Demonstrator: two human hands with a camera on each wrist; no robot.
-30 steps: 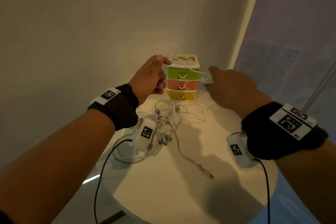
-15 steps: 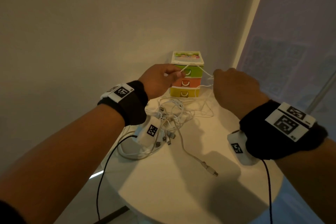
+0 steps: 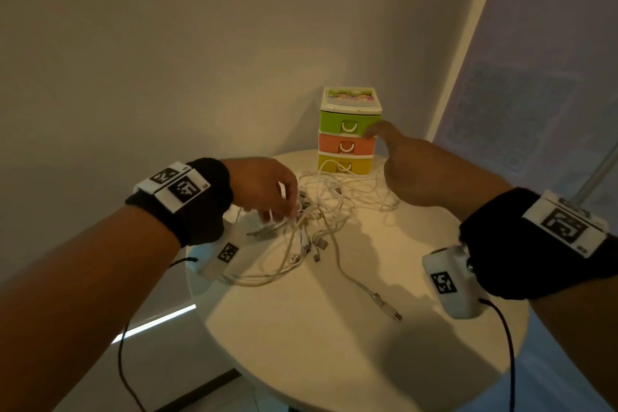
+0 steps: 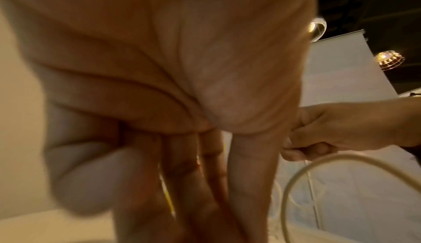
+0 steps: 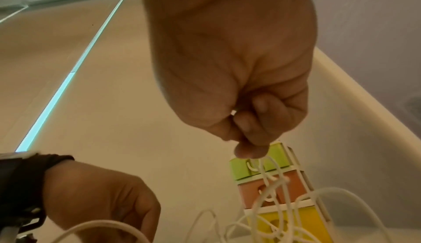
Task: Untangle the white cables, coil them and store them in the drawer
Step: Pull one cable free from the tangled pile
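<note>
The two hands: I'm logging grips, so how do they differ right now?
The left hand is low, fingers down in the cable tangle on the table. The right hand is higher, beside the green drawer, pinching a thin cable that hangs from its fingertips. Both hold white cable.

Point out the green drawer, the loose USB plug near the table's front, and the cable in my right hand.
green drawer (image 3: 334, 126): head view, front face left of the handle.
USB plug (image 3: 396, 316): head view, metal tip.
thin cable (image 5: 264, 173): right wrist view, strand below the pinching right hand (image 5: 239, 77).
</note>
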